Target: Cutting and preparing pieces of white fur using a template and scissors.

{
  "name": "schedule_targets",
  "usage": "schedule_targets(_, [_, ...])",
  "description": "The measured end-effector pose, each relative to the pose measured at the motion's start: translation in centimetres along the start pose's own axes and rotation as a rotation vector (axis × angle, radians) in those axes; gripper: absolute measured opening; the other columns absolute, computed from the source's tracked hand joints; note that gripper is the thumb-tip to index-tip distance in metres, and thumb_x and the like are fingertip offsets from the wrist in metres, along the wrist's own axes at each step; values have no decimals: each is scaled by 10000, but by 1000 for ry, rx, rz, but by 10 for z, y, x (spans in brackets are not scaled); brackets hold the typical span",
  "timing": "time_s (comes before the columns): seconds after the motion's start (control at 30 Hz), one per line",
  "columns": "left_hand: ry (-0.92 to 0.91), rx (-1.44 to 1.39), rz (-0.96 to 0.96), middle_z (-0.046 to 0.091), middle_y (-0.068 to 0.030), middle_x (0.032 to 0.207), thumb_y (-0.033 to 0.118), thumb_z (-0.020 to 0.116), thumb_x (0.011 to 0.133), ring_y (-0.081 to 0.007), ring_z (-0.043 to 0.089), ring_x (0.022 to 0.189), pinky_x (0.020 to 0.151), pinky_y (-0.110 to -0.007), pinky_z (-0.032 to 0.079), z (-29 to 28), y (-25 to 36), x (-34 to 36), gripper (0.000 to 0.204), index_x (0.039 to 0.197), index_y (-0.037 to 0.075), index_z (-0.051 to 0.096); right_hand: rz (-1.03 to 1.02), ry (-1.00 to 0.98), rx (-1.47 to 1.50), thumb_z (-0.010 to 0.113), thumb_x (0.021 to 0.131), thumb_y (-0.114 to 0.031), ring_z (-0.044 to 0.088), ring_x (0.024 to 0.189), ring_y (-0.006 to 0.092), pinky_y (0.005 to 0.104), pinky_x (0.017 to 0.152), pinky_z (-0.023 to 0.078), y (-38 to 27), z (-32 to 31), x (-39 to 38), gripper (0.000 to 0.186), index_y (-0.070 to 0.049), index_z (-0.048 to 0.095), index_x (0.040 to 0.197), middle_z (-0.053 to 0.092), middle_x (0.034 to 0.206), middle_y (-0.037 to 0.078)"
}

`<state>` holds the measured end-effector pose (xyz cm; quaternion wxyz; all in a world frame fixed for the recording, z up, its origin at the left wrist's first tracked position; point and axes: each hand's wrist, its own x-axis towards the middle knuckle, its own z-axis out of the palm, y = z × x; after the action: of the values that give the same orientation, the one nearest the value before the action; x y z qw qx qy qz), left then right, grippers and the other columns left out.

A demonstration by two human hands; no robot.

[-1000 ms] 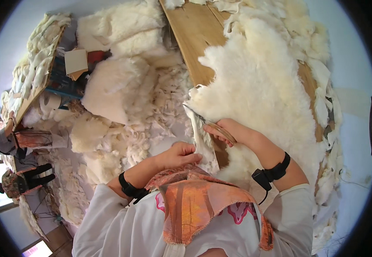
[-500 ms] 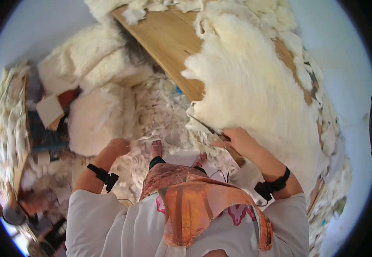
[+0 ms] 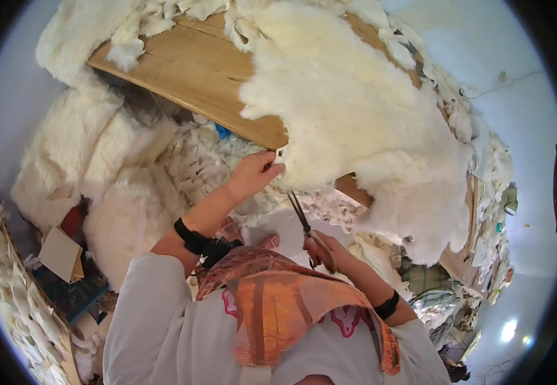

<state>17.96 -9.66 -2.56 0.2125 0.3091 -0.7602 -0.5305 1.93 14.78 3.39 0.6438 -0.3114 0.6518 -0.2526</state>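
A large cream fleece hide [image 3: 349,102] lies over a wooden table [image 3: 192,64], its near edge hanging past the boards. My left hand [image 3: 256,173] pinches that edge near the table's corner, thumb and fingers closed on a bit of the hide. In my right hand [image 3: 322,250] is a pair of scissors [image 3: 299,210], held by the handle loops. Their blades point up toward the hide's edge, just below my left hand and apart from it. The blades look slightly parted.
Thick fleece piles [image 3: 92,141] stand to the left of the table. Loose wool scraps [image 3: 205,157] cover the floor under it. A pale box [image 3: 60,253] sits at the left by a rack of hides [image 3: 15,295]. More scraps and a green bundle [image 3: 427,281] lie at the right.
My left hand has moved up and right from low beside the fleece pile to the hide's edge. My right hand, with the scissors, has drawn back from the hide. The view has turned.
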Motion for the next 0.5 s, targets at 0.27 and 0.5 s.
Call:
schedule_targets(0.27, [-153, 113, 90, 506, -170, 641, 282, 623, 917, -292, 500, 577, 563, -412, 402, -22, 25, -7, 345, 762, -9, 522, -12, 94, 80, 435, 991, -566, 540, 610, 141, 290, 566, 472, -2, 43, 42, 527, -48, 522, 1031, 527, 721, 46])
schedule_targets(0.5, [-182, 78, 104, 500, -165, 641, 280, 613, 916, -311, 487, 591, 573, -418, 403, -11, 30, -19, 347, 753, -7, 506, -113, 287, 248, 428, 997, -551, 477, 485, 146, 296, 476, 421, -25, 69, 44, 516, -57, 532, 893, 480, 616, 10])
